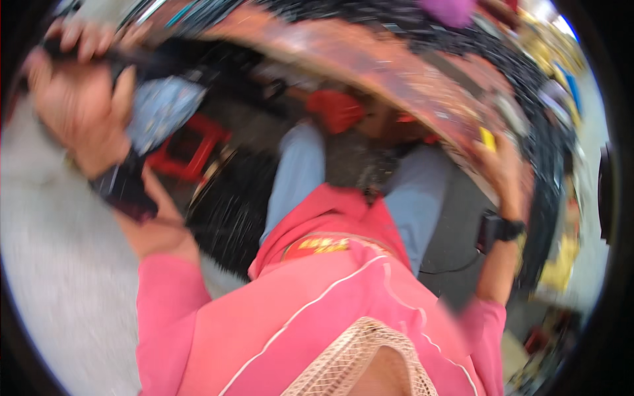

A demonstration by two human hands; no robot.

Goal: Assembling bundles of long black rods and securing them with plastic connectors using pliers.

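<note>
Torso: a pink top (317,310) with thin white piping fills the lower middle; light blue trousers (297,178) show beyond it.
Left hand (76,99): raised at upper left, fingers curled shut around a dark object (99,56), too blurred to identify; a dark band (122,188) sits on the wrist.
Right hand (498,168): raised at right, fingers folded over the edge of a curved reddish-brown panel (370,63); a black wristband (502,229) below it.
Panel: arches overhead from left hand to right.
Floor: a red stool (191,148) stands near the left knee.
</note>
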